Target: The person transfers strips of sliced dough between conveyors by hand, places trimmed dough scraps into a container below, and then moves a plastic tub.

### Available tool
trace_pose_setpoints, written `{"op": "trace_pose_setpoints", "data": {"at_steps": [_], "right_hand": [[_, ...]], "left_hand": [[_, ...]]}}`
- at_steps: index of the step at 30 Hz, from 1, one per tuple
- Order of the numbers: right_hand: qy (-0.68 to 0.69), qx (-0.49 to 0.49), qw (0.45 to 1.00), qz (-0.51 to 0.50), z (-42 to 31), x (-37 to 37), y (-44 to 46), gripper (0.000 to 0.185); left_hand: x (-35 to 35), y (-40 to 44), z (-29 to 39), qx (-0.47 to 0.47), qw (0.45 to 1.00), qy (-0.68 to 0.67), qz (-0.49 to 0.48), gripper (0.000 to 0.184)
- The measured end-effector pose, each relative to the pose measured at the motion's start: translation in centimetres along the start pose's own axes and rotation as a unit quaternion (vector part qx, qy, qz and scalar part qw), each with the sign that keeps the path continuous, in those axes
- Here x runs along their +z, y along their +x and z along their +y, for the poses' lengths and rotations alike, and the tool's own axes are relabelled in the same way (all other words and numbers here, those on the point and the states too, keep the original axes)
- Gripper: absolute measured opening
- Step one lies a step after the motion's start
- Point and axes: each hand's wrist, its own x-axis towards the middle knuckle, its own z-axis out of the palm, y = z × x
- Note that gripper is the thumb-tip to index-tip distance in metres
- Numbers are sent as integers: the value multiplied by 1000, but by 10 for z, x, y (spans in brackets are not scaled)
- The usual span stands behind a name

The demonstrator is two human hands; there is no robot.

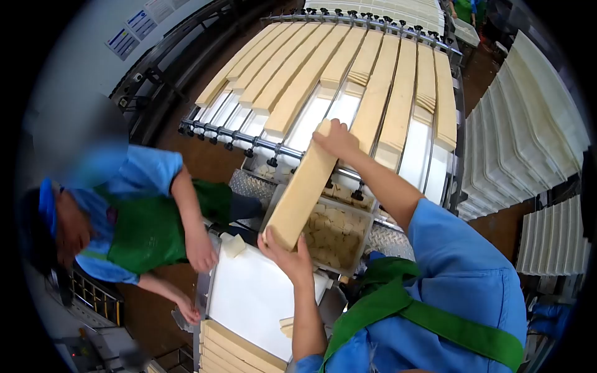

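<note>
Pretty bright in here tbh: the white tabletop (249, 289) is nearly washed out, while the brown floor (210, 160) sinks into murk. Light seems to fall from above, since the pale blocks (309, 76) have lit tops and darker ends, and the metal rail (267, 144) picks up small glints. The head view's proper fisheye, with black corners and the tray stack (519, 137) bowing at the right. The held block (303, 189) looks crisp, but a heavy smear hides the other person's (149, 233) head, and the wall notices (141, 23) are unreadable.
</note>
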Motion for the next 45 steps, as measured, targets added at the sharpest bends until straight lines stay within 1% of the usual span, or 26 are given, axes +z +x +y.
{"op": "trace_pose_setpoints", "data": {"at_steps": [2,5,6,8,13,16,18,19,21,25,27,28,29,30,31,32,34,37,38,39,40,41,42,43,44,45], "right_hand": [[-179,-19,981,-66,18,-10,48,75],[-256,-23,961,-98,26,-28,90,67],[-254,-27,961,-102,31,-29,108,67],[-265,-43,963,-31,45,-25,145,64],[-261,-9,961,-95,46,-43,184,68],[-237,-5,970,-45,62,-31,202,68],[-259,-54,958,109,71,-23,209,64],[-259,-54,958,107,70,-28,211,64],[-254,-45,966,12,69,-42,219,58],[-305,-91,945,80,70,-49,215,52],[-295,-65,953,30,62,-55,209,58],[-294,-69,953,29,62,-50,202,58],[-285,-84,952,71,62,-44,193,63],[-275,-99,950,113,61,-38,189,68],[-275,-106,949,110,60,-35,189,68],[-287,-82,952,64,61,-34,188,72],[-329,-40,943,-2,59,-32,188,78],[-336,-58,940,28,65,-26,192,80],[-299,-75,949,69,77,-19,206,83],[-302,-72,950,44,71,-25,204,85],[-353,-120,919,123,98,-4,223,83],[-329,-130,925,141,104,-1,235,75],[-327,-117,934,79,82,-17,220,72],[-330,-170,926,66,104,-5,242,70],[-296,-149,937,112,81,-8,211,67],[-290,-144,940,105,76,-2,205,63]], "left_hand": [[19,25,9,45,997,-36,-49,69],[40,59,12,34,991,-60,-114,63],[47,65,11,-6,984,-121,-132,60],[62,71,12,1,981,-121,-150,58],[99,79,26,15,983,-82,-162,54],[115,84,39,-6,985,-69,-161,55],[124,87,42,-14,985,-62,-158,54],[129,89,42,-16,984,-60,-165,54],[138,94,43,-16,983,-57,-172,54],[158,100,54,-27,984,-56,-168,52],[171,104,49,11,984,-76,-159,52],[178,106,43,-70,966,-167,-186,54],[186,107,38,-72,967,-167,-181,54],[192,108,39,-98,946,-253,-177,56],[195,108,38,-122,917,-338,-171,57],[195,106,37,-109,923,-319,-184,59],[193,97,38,-118,917,-349,-153,59],[169,80,41,-149,919,-348,-109,54],[161,71,41,-118,939,-314,-75,53],[150,61,39,-91,958,-270,-36,52],[134,50,40,-69,987,-143,0,50],[120,38,39,-58,998,-8,31,48],[109,27,30,-49,998,-5,43,45],[97,14,21,-40,998,1,55,42],[84,-3,15,-98,991,-78,54,40],[72,-16,9,-142,975,-161,59,38]]}}
